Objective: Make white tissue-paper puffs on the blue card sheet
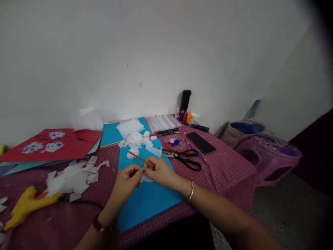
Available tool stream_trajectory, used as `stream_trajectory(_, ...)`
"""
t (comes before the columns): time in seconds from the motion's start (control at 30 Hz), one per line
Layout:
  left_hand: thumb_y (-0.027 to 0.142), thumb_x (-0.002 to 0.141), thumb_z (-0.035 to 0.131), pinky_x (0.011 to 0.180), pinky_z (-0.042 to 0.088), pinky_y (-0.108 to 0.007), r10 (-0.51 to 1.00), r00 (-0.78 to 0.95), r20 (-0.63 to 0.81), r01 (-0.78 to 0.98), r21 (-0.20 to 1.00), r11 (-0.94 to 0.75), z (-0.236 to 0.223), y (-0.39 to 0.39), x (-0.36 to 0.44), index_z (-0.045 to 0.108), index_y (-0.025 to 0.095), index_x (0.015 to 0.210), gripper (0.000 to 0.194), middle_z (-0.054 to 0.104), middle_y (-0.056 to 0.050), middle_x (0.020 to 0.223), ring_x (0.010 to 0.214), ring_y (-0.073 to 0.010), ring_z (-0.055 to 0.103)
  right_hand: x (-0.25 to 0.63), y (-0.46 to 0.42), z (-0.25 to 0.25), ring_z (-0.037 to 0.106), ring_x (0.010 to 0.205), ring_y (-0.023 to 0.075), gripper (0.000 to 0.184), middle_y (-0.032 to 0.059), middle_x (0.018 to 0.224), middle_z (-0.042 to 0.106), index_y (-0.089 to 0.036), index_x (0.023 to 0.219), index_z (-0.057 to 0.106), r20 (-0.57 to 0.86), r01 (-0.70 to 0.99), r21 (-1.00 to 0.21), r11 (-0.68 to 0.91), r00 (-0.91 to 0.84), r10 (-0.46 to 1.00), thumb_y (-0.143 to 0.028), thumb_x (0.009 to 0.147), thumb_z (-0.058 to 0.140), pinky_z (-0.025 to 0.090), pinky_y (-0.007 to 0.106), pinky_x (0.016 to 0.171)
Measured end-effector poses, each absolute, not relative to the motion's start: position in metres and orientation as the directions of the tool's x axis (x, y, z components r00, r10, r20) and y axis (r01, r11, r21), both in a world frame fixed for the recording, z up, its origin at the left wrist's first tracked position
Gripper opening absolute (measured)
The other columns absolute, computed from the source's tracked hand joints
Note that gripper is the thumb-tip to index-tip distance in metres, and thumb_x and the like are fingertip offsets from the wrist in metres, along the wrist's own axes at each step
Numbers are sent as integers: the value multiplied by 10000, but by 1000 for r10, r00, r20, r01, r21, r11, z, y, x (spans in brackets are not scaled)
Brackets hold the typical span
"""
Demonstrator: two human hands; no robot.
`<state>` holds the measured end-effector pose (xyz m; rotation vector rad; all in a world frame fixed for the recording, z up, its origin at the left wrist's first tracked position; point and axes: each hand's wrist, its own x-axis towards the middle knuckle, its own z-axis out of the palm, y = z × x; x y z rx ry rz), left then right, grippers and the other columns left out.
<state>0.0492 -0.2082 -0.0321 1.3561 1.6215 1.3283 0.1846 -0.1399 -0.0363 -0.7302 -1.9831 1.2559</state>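
Observation:
A thin brown stick [137, 157], possibly a pencil or brush, slants out of my right hand [160, 171], whose fingers are closed round it. My left hand [128, 178] is pinched close beside the right fingertips; what it grips is too small and hidden to tell. Below the fingers, a scrap of white tissue paper [146, 178] shows on the blue paper sheet [148, 201]. Just beyond my hands sit crumpled white tissue pieces [135, 139]. Black-handled scissors [179, 155] lie spread beyond my right hand.
Left are a yellow glue gun [24, 206], tissue scraps [74, 177] and red paper [75, 146] with tissue blossoms. Right are a phone [200, 142], paint palette [172, 141], pens [168, 132] and glue sticks [162, 122]. Paint bottles [185, 116] stand behind; a pink stool [270, 156] stands beside the table.

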Motion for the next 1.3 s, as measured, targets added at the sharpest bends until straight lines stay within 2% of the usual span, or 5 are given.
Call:
stream_trajectory(0.27, 189, 645, 585, 424, 322, -188, 934, -351, 65, 93, 995, -35, -36, -207, 46, 554, 183, 522, 127, 480, 63, 441, 423, -86, 423, 184, -140, -34, 327, 472, 63, 79, -75, 534, 356, -180, 645, 442, 202, 108, -937, 332, -611, 766, -144, 689, 497, 241, 174, 426)
stream_trajectory(0.47, 267, 666, 614, 410, 364, -204, 956, -292, -14, -34, 999, 4, -29, -208, 51, 571, 168, 555, 155, 523, 37, 465, 412, -97, 473, 185, -140, -37, 366, 490, 67, 49, -66, 558, 397, -177, 679, 490, 223, 125, -918, 376, -619, 753, -174, 722, 514, 258, 176, 438)
stream_trajectory(0.77, 265, 674, 623, 405, 371, -207, 962, -272, 3, 29, 1000, 5, -35, -206, 48, 588, 161, 544, 171, 562, 18, 490, 405, -93, 475, 186, -142, -36, 417, 507, 76, 56, -51, 570, 477, -179, 704, 530, 279, 182, -857, 483, -623, 731, -195, 756, 515, 261, 181, 453)
stream_trajectory(1.1, 187, 665, 539, 435, 330, -207, 952, -291, 93, 308, 951, 2, -41, -202, 46, 529, 179, 485, 181, 475, 55, 400, 408, -95, 447, 186, -145, -34, 459, 530, 81, 52, -33, 600, 548, -177, 735, 572, 326, 313, -723, 616, -631, 704, -181, 757, 525, 263, 185, 488)
stream_trajectory(1.3, 177, 655, 513, 448, 331, -211, 946, -308, 98, 306, 952, 1, -43, -203, 46, 523, 185, 510, 146, 487, 56, 424, 435, -98, 444, 182, -144, -39, 425, 506, 68, 31, -59, 564, 475, -172, 696, 525, 270, 228, -847, 480, -593, 759, -144, 703, 514, 259, 170, 452)
